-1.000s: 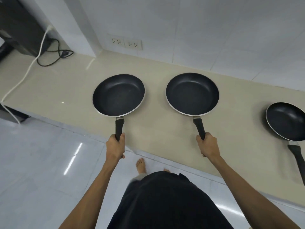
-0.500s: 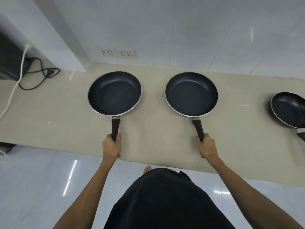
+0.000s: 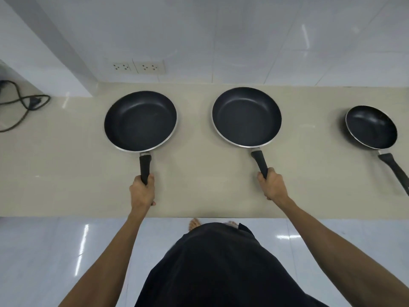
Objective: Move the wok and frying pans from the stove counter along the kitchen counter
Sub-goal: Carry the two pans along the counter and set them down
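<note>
Third pan closer; three pans.

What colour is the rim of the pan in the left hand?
Silvery metal, around a black inside, on the frying pan held by the left hand; head view.

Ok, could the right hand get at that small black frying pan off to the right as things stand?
Probably not yet. The right hand is shut on the middle black frying pan's handle. The beige counter toward the small black frying pan lies bare.
</note>
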A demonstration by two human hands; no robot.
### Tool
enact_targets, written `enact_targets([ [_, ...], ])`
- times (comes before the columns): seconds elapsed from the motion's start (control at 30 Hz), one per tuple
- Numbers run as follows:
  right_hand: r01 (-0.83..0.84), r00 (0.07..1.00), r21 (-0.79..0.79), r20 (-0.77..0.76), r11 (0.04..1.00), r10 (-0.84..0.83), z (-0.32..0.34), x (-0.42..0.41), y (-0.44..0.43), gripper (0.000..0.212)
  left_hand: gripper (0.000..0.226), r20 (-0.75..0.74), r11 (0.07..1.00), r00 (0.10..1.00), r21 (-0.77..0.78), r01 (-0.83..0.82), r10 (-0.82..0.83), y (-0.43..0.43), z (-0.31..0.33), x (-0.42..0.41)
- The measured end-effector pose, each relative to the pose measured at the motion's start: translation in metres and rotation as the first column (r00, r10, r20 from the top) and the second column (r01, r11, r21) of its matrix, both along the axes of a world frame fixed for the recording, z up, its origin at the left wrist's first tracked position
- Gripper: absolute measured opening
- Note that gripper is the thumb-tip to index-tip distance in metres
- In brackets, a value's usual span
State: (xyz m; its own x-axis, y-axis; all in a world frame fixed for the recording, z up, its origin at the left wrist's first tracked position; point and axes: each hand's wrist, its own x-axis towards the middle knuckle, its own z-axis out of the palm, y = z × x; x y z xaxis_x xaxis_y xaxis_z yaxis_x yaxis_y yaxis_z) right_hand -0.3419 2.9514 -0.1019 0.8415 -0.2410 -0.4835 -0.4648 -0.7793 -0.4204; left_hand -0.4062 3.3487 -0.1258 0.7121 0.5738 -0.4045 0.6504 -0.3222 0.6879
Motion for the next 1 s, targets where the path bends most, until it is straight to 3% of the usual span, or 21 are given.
enact_targets([
  [1.0,0.007,0.998,-0.013,-0.065,1.000,-0.008,0.011,-0.001,0.011,0.033,0.041,-0.083,1.000,0.997,-0.011,0.001,-0.002,0.006,-0.004,0.013],
])
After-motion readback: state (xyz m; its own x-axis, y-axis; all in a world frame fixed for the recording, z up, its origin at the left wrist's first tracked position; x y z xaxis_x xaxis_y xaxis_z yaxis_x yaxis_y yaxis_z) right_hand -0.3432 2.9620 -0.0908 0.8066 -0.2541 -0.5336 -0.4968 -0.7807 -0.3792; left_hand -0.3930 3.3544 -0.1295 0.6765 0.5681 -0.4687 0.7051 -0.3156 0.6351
